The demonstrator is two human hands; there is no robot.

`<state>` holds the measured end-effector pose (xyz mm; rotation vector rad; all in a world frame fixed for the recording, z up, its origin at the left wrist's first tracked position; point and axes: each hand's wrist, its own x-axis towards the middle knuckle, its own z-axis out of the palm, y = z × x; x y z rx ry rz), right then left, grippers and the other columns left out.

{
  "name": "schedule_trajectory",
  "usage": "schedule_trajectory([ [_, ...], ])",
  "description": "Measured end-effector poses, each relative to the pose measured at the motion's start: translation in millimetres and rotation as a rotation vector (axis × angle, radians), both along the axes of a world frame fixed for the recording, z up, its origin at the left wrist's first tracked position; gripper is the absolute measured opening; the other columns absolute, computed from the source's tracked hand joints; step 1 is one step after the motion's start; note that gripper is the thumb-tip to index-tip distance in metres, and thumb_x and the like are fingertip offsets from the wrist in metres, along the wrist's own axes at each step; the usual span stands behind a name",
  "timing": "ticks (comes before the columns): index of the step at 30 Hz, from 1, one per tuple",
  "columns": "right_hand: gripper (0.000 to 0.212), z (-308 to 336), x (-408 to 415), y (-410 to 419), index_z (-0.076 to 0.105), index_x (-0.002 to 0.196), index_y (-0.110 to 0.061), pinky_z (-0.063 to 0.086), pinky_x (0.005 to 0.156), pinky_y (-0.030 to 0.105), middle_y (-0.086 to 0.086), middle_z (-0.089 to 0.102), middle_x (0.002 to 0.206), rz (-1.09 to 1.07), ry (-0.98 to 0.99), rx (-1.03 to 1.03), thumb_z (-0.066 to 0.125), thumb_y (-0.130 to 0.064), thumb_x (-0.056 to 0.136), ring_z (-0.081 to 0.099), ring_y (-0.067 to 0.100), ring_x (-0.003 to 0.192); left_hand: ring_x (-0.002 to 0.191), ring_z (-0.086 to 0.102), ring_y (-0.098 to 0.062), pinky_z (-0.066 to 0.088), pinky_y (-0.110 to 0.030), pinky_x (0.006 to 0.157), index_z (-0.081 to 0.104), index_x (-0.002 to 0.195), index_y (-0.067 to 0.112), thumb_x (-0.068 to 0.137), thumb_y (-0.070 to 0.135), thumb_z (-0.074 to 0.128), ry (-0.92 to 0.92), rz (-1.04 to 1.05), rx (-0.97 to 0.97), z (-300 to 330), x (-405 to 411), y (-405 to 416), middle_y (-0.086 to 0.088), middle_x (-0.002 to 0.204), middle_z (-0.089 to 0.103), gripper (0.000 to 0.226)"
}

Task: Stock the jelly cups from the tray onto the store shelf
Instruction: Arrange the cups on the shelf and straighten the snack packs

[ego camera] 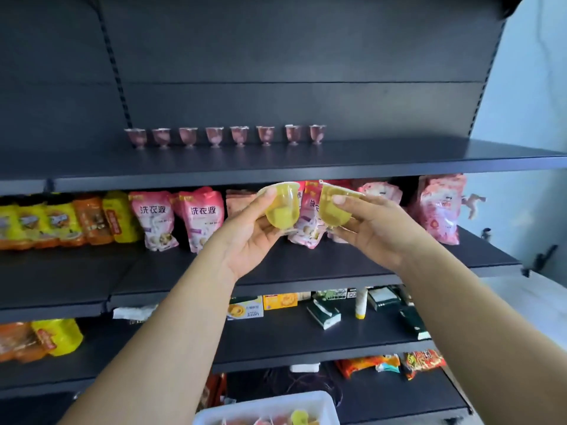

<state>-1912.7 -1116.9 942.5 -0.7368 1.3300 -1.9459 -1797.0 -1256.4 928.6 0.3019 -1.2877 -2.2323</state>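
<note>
Head view has my left hand [245, 240] and right hand [372, 231] each gripping an upright yellow cup [282, 207], level side by side, with the shelf [368, 161] of pink cups [214, 136] above and beyond both.

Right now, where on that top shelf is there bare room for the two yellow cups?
The top shelf is bare in front of the pink cup row and to the right of its last cup, up to the side bracket. Behind the row it is crowded against the back panel. The pouch shelf below is crowded at the back.
</note>
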Motion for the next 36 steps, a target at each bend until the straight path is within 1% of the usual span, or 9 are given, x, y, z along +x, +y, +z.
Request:
schedule_trajectory([
  [6, 0.012, 26.2, -18.2, 1.8, 0.06, 0.094, -0.011, 0.056, 0.066, 0.021, 0.005, 0.067, 0.092, -0.039, 0.027, -0.062, 0.06, -0.005, 0.084, 0.065, 0.018, 0.081, 0.071, 0.068, -0.006, 0.053, -0.027, 0.084, 0.077, 0.065, 0.014, 0.07, 0.028, 0.063, -0.015, 0.063, -0.079, 29.1, -15.2, -5.2, 0.001, 0.076, 0.073, 0.02],
  [10, 0.012, 31.5, -45.0, 1.4, 0.059, 0.095, -0.01, 0.055, 0.067, 0.022, 0.005, 0.066, 0.093, -0.044, 0.045, -0.053, 0.06, -0.005, 0.084, 0.064, 0.017, 0.081, 0.063, 0.068, -0.006, 0.058, -0.023, 0.064, 0.072, 0.068, 0.011, 0.088, 0.018, 0.055, -0.013, 0.148, -0.128, 41.5, -39.9, -0.3, 0.0, 0.067, 0.072, 0.027],
  [13, 0.014, 29.0, -72.4, -3.7, 0.06, 0.096, -0.009, 0.053, 0.083, 0.031, 0.006, 0.066, 0.094, -0.023, 0.038, -0.048, 0.062, -0.006, 0.083, 0.064, 0.019, 0.084, 0.057, 0.067, -0.005, 0.056, -0.019, 0.054, 0.064, 0.077, 0.007, 0.089, 0.016, 0.056, -0.029, 0.228, -0.145, 46.9, -61.9, 4.1, 0.001, 0.061, 0.07, 0.017],
  [17, 0.009, 29.8, -101.8, -25.3, 0.063, 0.089, -0.01, 0.05, 0.091, 0.035, 0.003, 0.07, 0.085, 0.041, 0.036, -0.012, 0.065, -0.007, 0.081, 0.065, 0.02, 0.083, 0.064, 0.067, -0.007, 0.055, -0.023, 0.073, 0.064, 0.081, 0.007, 0.087, 0.016, 0.058, -0.047, 0.337, -0.149, 49.9, -79.6, -2.7, 0.002, 0.064, 0.071, 0.012],
  [22, 0.008, 37.6, -102.9, -68.8, 0.061, 0.09, -0.012, 0.052, 0.078, 0.025, 0.003, 0.067, 0.088, 0.138, 0.047, 0.013, 0.063, -0.008, 0.084, 0.064, 0.015, 0.081, 0.061, 0.068, -0.006, 0.057, -0.022, 0.062, 0.063, 0.077, 0.006, 0.087, 0.012, 0.058, -0.038, 0.49, -0.133, 54.4, -64.5, -21.9, 0.001, 0.062, 0.071, 0.013],
  [27, 0.007, 40.4, -65.2, -125.4, 0.061, 0.087, -0.012, 0.057, 0.066, 0.018, 0.003, 0.067, 0.084, 0.246, 0.063, 0.001, 0.062, -0.005, 0.085, 0.064, 0.012, 0.074, 0.08, 0.065, -0.01, 0.05, -0.028, 0.086, 0.064, 0.081, 0.006, 0.087, 0.014, 0.059, -0.067, 0.629, -0.154, 52.0, -10.6, -66.6, 0.002, 0.068, 0.072, 0.011],
  [29, 0.008, 41.1, -44.2, -153.8, 0.062, 0.088, -0.013, 0.055, 0.076, 0.024, 0.003, 0.067, 0.084, 0.27, 0.078, 0.0, 0.063, -0.005, 0.084, 0.064, 0.012, 0.074, 0.079, 0.064, -0.009, 0.049, -0.027, 0.086, 0.063, 0.081, 0.006, 0.088, 0.014, 0.058, -0.07, 0.673, -0.161, 51.0, 14.9, -90.8, 0.003, 0.066, 0.072, 0.011],
  [32, 0.01, 40.4, -13.0, -195.6, 0.063, 0.087, -0.011, 0.056, 0.064, 0.019, 0.001, 0.068, 0.08, 0.282, 0.084, -0.033, 0.063, -0.002, 0.084, 0.067, 0.008, 0.066, 0.078, 0.065, -0.007, 0.05, -0.028, 0.087, 0.062, 0.082, 0.009, 0.087, 0.015, 0.059, -0.112, 0.71, -0.225, 49.6, 47.8, -134.4, 0.006, 0.065, 0.072, 0.009],
  [36, 0.015, 42.9, 20.6, -256.0, 0.063, 0.092, -0.016, 0.052, 0.076, 0.019, -0.001, 0.067, 0.09, 0.193, 0.151, -0.043, 0.064, -0.004, 0.083, 0.064, 0.009, 0.081, 0.065, 0.065, -0.001, 0.051, -0.017, 0.07, 0.062, 0.077, 0.015, 0.087, 0.013, 0.06, -0.142, 0.729, -0.345, 50.6, 78.5, -198.4, 0.01, 0.061, 0.07, 0.01],
])
